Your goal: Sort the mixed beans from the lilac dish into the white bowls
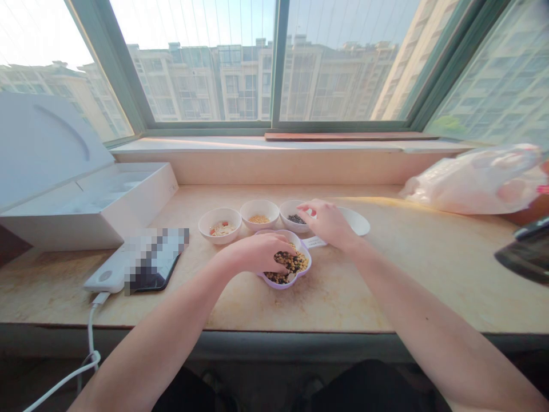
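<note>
My left hand point(262, 253) reaches into a lavender-rimmed bowl point(281, 285) of mixed yellow and black beans point(297, 262). Its thumb and fingers are apart, with beans visible between them. My right hand point(329, 222) is over the right side of a small white bowl with black beans point(295, 219); its fingers are bent together, and anything small between the fingertips cannot be made out. Left of that bowl stand a white bowl with yellow grains point(259, 219) and another with pale and reddish pieces point(222, 229). A white dish point(359, 222) is partly hidden behind my right hand.
An open white box point(141, 197) stands at the left, with a white power bank point(107, 274), its cable, and a phone point(160, 269) before it. At the right are a plastic bag point(476, 180) and a dark object point(523, 254). A window backs the counter point(240, 312).
</note>
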The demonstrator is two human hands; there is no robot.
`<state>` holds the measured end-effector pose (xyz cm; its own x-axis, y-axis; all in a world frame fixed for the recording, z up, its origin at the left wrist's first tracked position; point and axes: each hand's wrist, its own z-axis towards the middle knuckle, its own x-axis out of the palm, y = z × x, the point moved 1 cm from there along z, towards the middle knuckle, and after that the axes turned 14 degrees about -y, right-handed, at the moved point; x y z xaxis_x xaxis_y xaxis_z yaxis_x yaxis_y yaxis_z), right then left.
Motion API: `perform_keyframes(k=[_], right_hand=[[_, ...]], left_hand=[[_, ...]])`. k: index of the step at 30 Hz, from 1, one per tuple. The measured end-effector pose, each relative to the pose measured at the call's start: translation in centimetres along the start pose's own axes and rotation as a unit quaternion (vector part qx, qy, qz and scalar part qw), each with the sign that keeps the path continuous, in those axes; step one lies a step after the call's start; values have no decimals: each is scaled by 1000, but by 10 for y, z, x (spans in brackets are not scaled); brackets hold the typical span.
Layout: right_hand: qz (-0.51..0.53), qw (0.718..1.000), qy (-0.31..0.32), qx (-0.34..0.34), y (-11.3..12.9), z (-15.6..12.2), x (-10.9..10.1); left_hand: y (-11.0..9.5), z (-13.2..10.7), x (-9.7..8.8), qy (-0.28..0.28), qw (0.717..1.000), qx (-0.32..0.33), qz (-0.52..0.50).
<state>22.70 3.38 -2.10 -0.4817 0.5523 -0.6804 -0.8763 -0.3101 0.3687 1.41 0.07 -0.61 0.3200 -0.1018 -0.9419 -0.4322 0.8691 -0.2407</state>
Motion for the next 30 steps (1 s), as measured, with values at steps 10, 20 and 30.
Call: perform_keyframes(k=[10,20,30], right_hand=[[15,1000,11,-6,5,-1,-1],[33,999,22,-16,6,-3,0],[46,999,24,-15,9,-2,-2]], left_hand=[[3,2,4,10,999,-32,-33],[3,1,3,-21,996,-39,-78],[0,0,-1,-35,997,-43,-49]])
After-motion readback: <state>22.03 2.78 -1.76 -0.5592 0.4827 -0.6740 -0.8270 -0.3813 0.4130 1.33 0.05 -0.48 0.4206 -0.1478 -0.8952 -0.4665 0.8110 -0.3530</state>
